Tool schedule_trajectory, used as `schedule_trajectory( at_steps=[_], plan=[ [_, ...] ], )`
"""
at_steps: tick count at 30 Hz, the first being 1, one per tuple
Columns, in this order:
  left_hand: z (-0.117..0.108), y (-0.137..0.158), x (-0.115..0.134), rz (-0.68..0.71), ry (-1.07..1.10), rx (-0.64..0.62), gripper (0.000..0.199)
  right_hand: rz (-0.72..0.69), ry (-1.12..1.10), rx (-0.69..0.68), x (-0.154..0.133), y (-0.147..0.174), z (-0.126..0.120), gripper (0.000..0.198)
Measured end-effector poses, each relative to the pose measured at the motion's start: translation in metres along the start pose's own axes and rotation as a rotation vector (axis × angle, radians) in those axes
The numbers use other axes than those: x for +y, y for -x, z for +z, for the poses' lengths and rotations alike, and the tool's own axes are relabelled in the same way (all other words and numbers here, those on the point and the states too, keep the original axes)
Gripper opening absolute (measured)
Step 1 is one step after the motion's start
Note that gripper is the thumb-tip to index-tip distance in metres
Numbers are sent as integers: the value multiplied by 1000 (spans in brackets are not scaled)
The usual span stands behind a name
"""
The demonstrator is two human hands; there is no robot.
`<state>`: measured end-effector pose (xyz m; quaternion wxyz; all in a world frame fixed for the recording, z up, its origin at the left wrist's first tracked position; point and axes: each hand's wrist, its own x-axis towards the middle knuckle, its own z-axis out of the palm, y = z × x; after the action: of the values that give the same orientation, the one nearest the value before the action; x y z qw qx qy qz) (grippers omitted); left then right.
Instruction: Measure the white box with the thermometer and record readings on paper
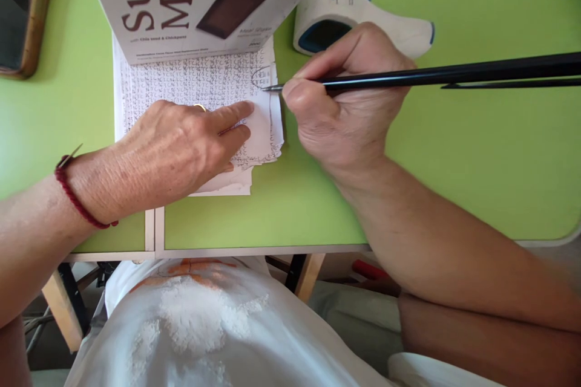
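My right hand [349, 103] pinches a black pen [417, 75] between thumb and fingers. The pen's metal tip is at the right part of a paper sheet [262, 136] covered in dense handwriting, beside a curved pen line. Flat on the same sheet rests my left hand [177, 145], its fingers stretched toward the pen tip, with a ring on one finger and a dark red cord at the wrist. The sheet has torn edges and lies on other paper. A white printed box [167, 12] stands at the sheet's far edge and hides part of it.
Behind my right hand lies a white handheld device [358, 3] with blue buttons and a dark screen. A phone in a brown case [29, 30] is at the far left. The green tabletop [476, 163] has a pale front edge, with my lap below it.
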<state>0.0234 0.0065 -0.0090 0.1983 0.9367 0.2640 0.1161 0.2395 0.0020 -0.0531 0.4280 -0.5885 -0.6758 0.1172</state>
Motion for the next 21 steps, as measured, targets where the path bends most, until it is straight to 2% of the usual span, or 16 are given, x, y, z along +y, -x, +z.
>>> schedule_trajectory(
  at_steps=[4, 8, 12, 14, 18, 19, 21],
  plan=[
    [-2, 0, 2, -9, -81, -63, 28, 21, 12, -22, 0, 0, -1, 13],
    [-1, 0, 2, -25, -6, -39, 27, -63, -29, 6, -4, -1, 0, 12],
    [1, 1, -1, -4, -46, -37, 28, -67, -15, 16, -9, -2, 1, 15],
    [2, 2, -1, 12, -72, -28, 28, -79, -32, 56, -11, -2, 2, 15],
    [2, 1, 2, 21, -136, -62, 28, -149, -34, 232, -16, -4, -5, 13],
    [2, 0, 2, 15, -115, -64, 27, -174, -2, 229, -17, -5, -9, 13],
    [0, -1, -1, -73, 32, 22, 24, -215, 120, 115, -18, -5, -21, 16]
  ],
)
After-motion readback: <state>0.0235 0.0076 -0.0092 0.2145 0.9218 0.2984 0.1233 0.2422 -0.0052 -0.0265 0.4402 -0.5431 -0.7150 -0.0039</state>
